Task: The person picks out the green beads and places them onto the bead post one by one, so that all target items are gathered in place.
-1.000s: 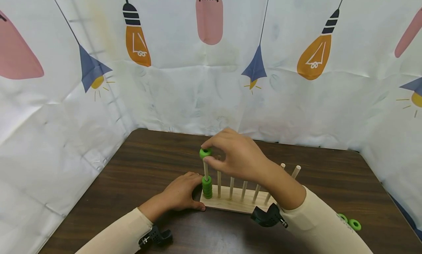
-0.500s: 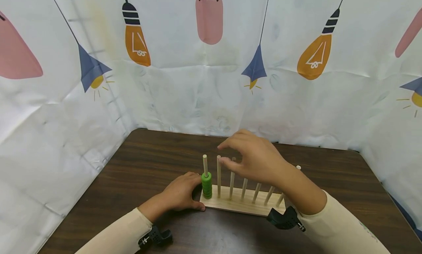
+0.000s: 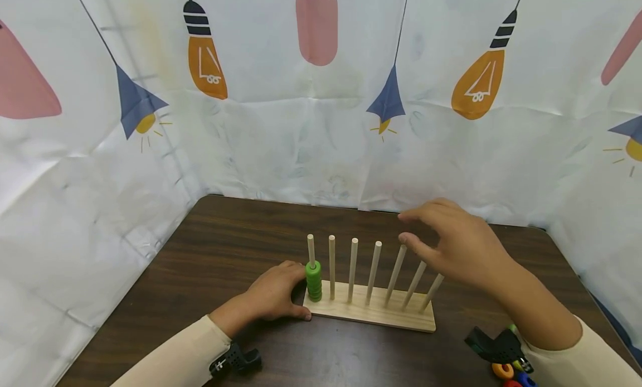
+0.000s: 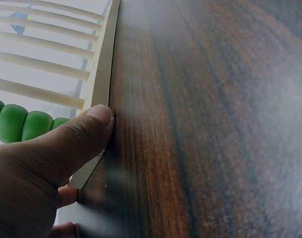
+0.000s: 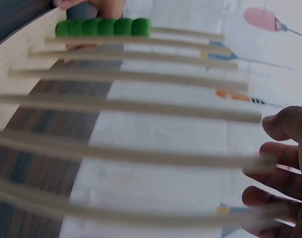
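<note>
A pale wooden peg stand (image 3: pixel 371 310) with a row of upright pegs stands on the table. Green rings (image 3: pixel 314 281) are stacked on its leftmost peg; the right wrist view shows this green stack (image 5: pixel 102 28) too. My left hand (image 3: pixel 278 292) grips the stand's left end, and in the left wrist view its thumb (image 4: pixel 86 131) presses the front edge of the base with fingers behind. Above the right-hand pegs is my right hand (image 3: pixel 461 245), holding nothing, its thumb and fingers apart. Beyond the pegs' tips appear its fingers (image 5: pixel 277 186) in the right wrist view.
Loose rings lie at the front right, partly covered by the right forearm: an orange ring (image 3: pixel 502 371), a blue ring (image 3: pixel 526 379) and a red ring (image 3: pixel 511 383) among them. The brown table (image 3: pixel 241 236) ends at a printed white curtain (image 3: pixel 281 147).
My right hand let go of a green ring at the leftmost peg, and the ring dropped onto the stack. That hand then moved right across the pegs. The left hand stayed put.
</note>
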A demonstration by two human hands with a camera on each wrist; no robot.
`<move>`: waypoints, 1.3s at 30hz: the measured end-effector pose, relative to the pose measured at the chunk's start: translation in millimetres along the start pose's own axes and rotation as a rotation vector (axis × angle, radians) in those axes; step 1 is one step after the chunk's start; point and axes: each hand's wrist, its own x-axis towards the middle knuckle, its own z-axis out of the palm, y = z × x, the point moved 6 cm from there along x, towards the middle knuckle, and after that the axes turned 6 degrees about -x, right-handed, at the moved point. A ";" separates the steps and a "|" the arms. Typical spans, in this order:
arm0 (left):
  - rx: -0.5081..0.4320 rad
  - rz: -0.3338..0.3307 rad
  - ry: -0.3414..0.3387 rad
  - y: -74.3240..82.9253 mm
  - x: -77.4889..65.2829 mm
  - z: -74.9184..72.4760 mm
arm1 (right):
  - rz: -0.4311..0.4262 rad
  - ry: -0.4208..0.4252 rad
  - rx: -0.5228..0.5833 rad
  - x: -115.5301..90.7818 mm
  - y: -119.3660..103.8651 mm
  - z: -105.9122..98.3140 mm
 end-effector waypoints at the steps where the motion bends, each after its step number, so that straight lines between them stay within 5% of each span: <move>1: 0.000 -0.001 0.000 0.0 0.0 -0.2 | 0.007 0.008 -0.009 -3.9 3.7 -2.9; 17: 0.008 0.000 -0.010 -0.1 0.0 -2.2 | 0.192 -0.024 -0.090 -65.5 64.3 -17.7; 28: 0.004 0.001 -0.009 -0.8 -0.2 -1.0 | 0.332 -0.131 -0.105 -118.1 102.9 1.3; 39: 0.001 0.002 -0.010 0.1 0.5 0.3 | 0.538 -0.347 -0.017 -171.2 135.0 33.8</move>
